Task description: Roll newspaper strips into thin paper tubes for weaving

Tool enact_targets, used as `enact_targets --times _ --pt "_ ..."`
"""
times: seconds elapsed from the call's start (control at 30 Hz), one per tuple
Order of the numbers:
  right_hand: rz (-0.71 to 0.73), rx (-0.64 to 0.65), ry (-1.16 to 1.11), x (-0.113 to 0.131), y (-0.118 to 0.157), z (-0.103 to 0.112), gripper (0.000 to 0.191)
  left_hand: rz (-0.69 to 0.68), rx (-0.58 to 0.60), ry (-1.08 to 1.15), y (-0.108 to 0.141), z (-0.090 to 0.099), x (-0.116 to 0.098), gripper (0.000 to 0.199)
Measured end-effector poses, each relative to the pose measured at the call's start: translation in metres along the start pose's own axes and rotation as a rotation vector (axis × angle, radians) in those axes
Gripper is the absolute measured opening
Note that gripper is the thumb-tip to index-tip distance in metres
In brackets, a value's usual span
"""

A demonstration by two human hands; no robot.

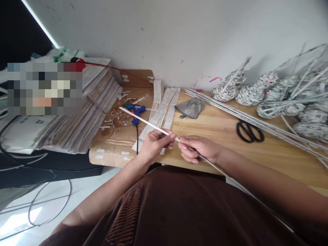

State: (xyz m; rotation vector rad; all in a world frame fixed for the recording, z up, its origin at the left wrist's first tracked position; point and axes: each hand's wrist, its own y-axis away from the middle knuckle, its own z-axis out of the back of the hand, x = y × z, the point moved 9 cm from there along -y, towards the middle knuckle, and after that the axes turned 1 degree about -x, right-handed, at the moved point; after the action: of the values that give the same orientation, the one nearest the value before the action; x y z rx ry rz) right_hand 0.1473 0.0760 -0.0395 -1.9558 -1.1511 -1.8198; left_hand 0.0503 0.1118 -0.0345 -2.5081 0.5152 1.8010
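A long thin rolled paper tube [146, 121] runs slantwise across both hands. My left hand [160, 141] pinches it between thumb and fingers, with one end sticking out toward the upper left. Just to the right, my right hand [196, 147] is closed around the same tube, whose thin far part passes under the forearm and down to the lower right. Newspaper strips [157, 114] lie on the table beyond my left hand. Beside them is a blue glue gun [137, 113] with a black cord.
Stacked newspapers [99, 106] stand at the left by scattered paper scraps on cardboard [102, 147]. A grey cloth [191, 107], black-handled scissors [249, 131] and several long paper tubes [230, 111] lie on the wooden table [212, 136]. Woven paper pieces [228, 85] sit against the wall.
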Motion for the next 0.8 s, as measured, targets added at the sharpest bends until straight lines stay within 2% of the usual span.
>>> enact_targets --times 0.03,0.17,0.2,0.3,0.33,0.37,0.47,0.53,0.7,0.8 --pt "-0.003 0.007 -0.021 -0.001 0.000 0.000 0.041 0.003 0.010 -0.005 0.000 -0.001 0.000 0.026" --pt "0.112 -0.206 0.148 0.012 0.001 0.016 0.036 0.018 0.028 -0.034 0.000 -0.003 0.002 0.026" --pt "0.118 -0.195 0.113 0.012 0.001 0.015 0.035 0.012 0.027 -0.033 0.000 -0.002 0.001 0.026" --pt "0.042 -0.018 -0.124 0.004 -0.002 -0.002 0.038 -0.015 0.020 -0.008 -0.001 -0.001 -0.002 0.025" --pt "0.022 0.001 -0.149 0.003 -0.002 -0.004 0.038 -0.015 0.022 -0.003 -0.001 -0.001 -0.002 0.024" --pt "0.021 -0.025 -0.109 0.002 -0.001 -0.001 0.038 -0.009 0.023 -0.001 -0.001 -0.001 -0.001 0.024" --pt "0.119 -0.242 0.230 0.015 0.005 0.016 0.035 0.017 0.025 -0.017 -0.001 0.000 0.003 0.023" --pt "0.159 -0.300 0.336 0.021 0.008 0.020 0.034 0.010 0.030 -0.017 -0.001 -0.001 0.003 0.022" --pt "-0.011 -0.049 -0.016 0.002 0.002 0.004 0.042 -0.020 0.037 0.014 -0.001 -0.002 0.000 0.022" --pt "0.053 -0.159 0.166 0.009 0.004 0.014 0.038 0.004 0.032 0.001 -0.002 -0.001 0.002 0.021"
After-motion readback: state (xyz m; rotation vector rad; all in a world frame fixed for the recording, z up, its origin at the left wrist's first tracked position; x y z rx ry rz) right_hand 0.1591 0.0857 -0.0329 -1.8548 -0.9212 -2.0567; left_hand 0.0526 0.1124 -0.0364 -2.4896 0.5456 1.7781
